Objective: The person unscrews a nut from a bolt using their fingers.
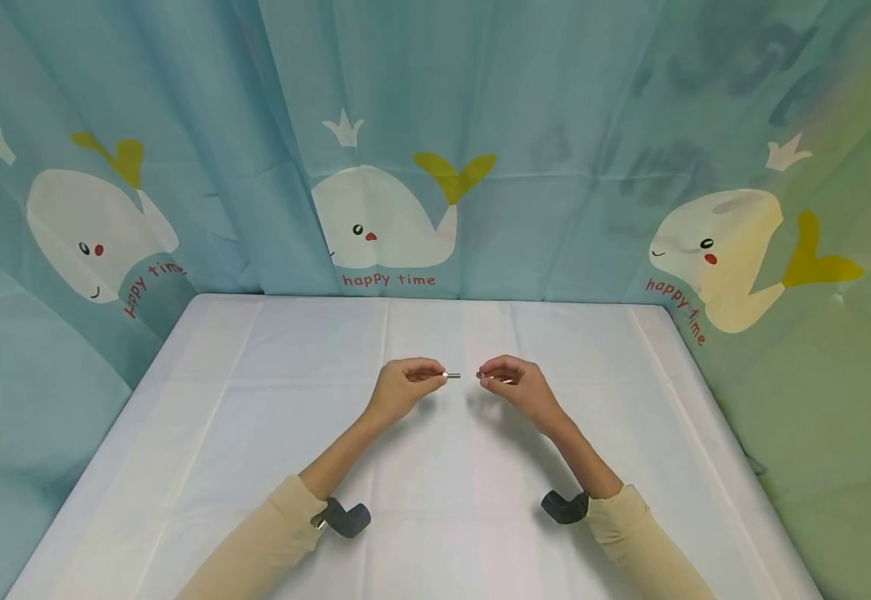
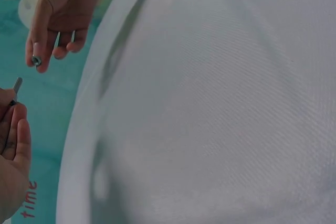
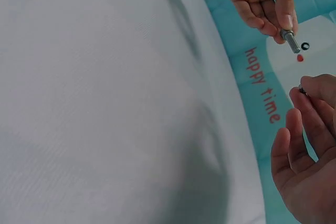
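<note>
Above the table, my left hand (image 1: 403, 390) pinches a small metal bolt (image 1: 453, 376) between thumb and fingers, its shank pointing right. The right wrist view shows the bolt (image 3: 290, 40) with its wider end at the fingertips and its shank bare. Facing it, my right hand (image 1: 523, 390) pinches a small metal nut (image 1: 479, 375); in the left wrist view the nut (image 2: 36, 61) looks round with a dark hole. A short gap separates bolt and nut. The right hand's other fingers are loosely spread in the right wrist view.
A white cloth covers the table (image 1: 465, 500). Behind it and at both sides hangs a blue-green curtain (image 1: 555, 100) with whale prints. Dark wrist-mounted devices (image 1: 348, 518) stick out from both sleeves over the table.
</note>
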The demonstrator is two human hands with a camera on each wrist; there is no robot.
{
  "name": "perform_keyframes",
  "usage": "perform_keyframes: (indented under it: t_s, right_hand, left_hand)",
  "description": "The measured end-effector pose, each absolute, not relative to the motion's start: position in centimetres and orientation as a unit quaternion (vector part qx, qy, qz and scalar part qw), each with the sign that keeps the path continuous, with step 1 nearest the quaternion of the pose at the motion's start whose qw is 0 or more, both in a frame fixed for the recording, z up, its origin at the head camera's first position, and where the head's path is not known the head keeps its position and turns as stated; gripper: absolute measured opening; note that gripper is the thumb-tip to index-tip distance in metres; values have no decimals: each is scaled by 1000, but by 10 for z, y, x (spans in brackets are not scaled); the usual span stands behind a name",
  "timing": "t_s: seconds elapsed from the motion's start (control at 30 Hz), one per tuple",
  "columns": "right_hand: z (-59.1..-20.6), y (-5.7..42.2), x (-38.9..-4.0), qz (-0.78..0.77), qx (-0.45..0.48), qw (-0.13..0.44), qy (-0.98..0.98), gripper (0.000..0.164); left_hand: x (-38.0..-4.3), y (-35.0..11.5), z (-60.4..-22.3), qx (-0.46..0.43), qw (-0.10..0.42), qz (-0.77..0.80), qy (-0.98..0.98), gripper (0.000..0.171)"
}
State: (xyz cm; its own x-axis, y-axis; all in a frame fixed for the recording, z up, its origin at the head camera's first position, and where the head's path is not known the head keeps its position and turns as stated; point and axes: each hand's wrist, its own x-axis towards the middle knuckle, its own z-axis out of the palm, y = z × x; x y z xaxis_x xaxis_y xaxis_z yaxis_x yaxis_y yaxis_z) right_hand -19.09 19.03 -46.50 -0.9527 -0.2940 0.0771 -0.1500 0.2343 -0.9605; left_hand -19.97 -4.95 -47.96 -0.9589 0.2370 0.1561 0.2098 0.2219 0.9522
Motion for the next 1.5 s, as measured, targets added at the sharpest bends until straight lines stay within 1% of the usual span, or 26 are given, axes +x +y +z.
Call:
perform_keyframes:
  t_s: [0.1,0.17,0.4,0.53,0.73,0.97,1.5]
  right_hand:
    - [-460,190,-186,-594,-149,56,789,17]
    - [-463,191,-186,-587,-151,57,794,17]
    - [-512,202,-204,-553,-138,51,820,16]
    - [-520,204,-205,-527,-147,39,836,14]
    - [-522,203,-206,-498,-153,34,853,11]
    - [-524,201,-205,-474,-142,36,868,9]
    - [-519,197,-201,-440,-144,32,886,10]
  left_hand:
    - [-199,-49,-485,133,14,603,787,13]
    - [-200,-49,-491,132,14,603,786,11]
    - [-199,-50,-509,144,13,591,794,10]
    - [-198,-50,-515,144,3,580,802,9]
    - [-199,-52,-523,137,3,570,810,9]
    - [-200,-54,-527,139,-13,564,814,9]
    - [-202,-52,-531,163,-40,536,827,7]
